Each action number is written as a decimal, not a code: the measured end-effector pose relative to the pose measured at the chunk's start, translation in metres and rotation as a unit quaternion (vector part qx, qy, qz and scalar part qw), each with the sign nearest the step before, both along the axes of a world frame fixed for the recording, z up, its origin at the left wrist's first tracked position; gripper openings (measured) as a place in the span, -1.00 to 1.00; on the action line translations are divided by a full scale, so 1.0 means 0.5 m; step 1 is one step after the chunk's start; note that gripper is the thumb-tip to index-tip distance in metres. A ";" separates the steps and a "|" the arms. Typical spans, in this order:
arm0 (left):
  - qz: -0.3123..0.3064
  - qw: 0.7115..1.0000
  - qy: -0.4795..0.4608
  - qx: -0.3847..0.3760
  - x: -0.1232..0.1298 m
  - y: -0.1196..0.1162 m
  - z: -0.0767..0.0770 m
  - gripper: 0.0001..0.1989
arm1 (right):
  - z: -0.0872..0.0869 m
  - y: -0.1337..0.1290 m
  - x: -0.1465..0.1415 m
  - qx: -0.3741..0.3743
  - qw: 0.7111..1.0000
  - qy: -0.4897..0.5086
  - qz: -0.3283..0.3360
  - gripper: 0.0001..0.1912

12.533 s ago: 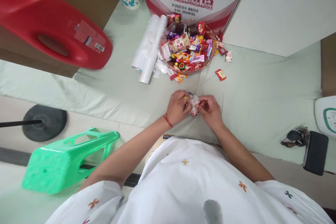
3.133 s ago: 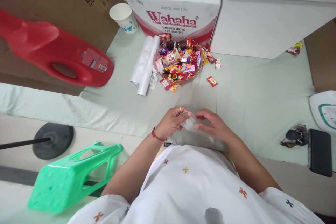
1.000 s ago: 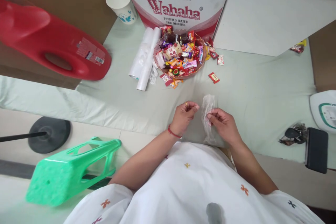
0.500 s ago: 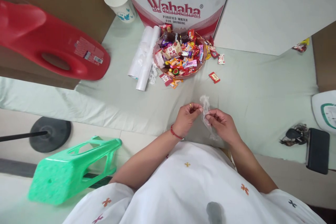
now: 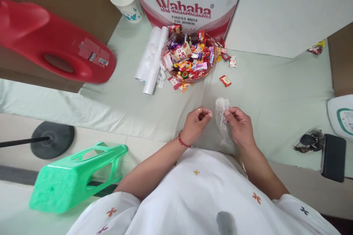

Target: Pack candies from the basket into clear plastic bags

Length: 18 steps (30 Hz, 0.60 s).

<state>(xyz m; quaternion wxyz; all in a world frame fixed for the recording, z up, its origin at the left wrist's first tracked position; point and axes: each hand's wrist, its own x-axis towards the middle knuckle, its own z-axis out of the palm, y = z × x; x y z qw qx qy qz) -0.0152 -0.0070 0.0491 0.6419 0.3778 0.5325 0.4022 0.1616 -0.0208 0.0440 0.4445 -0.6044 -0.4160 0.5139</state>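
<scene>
A crumpled strip of thin, see-through plastic film (image 5: 221,117) hangs upright above the cloth, pinched at its right edge by my right hand (image 5: 241,125). Whether it is a bag or a glove I cannot make out. Just left of it is my left hand (image 5: 197,123), its thumb and forefinger pressed together; a small gap parts the fingertips from the film, and nothing shows between them. Beyond both hands stands a bowl (image 5: 167,69) heaped with wrapped sweets (image 5: 190,57). One red-wrapped sweet (image 5: 225,80) lies on the cloth nearer to me.
White rolls (image 5: 151,60) lie left of the bowl, with a paper cup (image 5: 125,3) behind. A Wahaha carton (image 5: 187,3) backs the bowl. A red jug (image 5: 60,44) is at left, a green stool (image 5: 77,176) below. Keys (image 5: 309,141) and a phone (image 5: 333,158) lie right.
My right hand has moved a little to the right with the plastic film, which is now spread wider. The film has come away from my left fingertips.
</scene>
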 end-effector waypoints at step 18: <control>0.034 0.999 -0.008 0.015 0.010 0.010 0.008 -0.61 | -0.005 -0.011 0.008 0.231 0.945 -0.190 0.131 -0.85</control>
